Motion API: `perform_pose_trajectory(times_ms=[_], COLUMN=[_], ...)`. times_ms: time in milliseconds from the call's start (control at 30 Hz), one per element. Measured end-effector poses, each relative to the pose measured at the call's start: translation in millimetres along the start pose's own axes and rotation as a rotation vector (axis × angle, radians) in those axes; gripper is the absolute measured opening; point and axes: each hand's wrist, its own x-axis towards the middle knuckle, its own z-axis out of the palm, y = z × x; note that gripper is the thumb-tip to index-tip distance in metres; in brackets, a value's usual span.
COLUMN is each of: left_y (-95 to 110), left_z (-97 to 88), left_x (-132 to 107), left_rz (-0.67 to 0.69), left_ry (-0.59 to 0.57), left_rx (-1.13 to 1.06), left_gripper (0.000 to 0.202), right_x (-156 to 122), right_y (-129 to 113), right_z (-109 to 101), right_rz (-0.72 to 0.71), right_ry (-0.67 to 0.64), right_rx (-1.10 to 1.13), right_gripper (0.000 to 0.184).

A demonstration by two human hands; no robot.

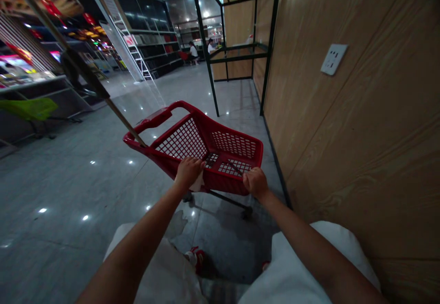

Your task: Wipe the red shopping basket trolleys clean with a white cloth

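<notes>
A red plastic shopping cart (206,141) stands on the glossy grey floor in front of me, its basket empty. My left hand (188,171) is closed over the near rim of the basket, with a bit of white cloth or paper under its fingers. My right hand (255,182) is closed on the same rim farther right. A long wooden pole (85,70) leans across the cart's left side, its lower end at the cart's edge.
A wood-panelled wall (360,125) with a white socket plate (333,58) runs close on the right. A black metal shelf frame (237,52) stands ahead. Store shelves and a stepladder (135,52) line the left; two people sit far back.
</notes>
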Motion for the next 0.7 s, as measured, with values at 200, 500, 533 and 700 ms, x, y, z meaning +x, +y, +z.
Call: perform_pose_trajectory(times_ms=[200, 500, 533, 700], left_y=[109, 22, 16, 67], left_z=[16.4, -6.4, -7.6, 4.2], left_x=[-5, -28, -33, -28], left_rz=[0.075, 0.182, 0.153, 0.065], left_ry=[0.042, 0.009, 0.021, 0.046], left_rx=[-0.061, 0.065, 0.075, 0.027], left_gripper=[0.03, 0.026, 0.026, 0.028], right_x=[-3, -11, -11, -7], right_y=[-10, -1, -3, -14], right_z=[-1, -8, -6, 3], right_rz=[-0.037, -0.152, -0.142, -0.105], right_ry=[0.003, -0.013, -0.013, -0.013], right_rx=[0.017, -0.12, -0.123, -0.158], right_gripper=[0.03, 0.029, 0.029, 0.023])
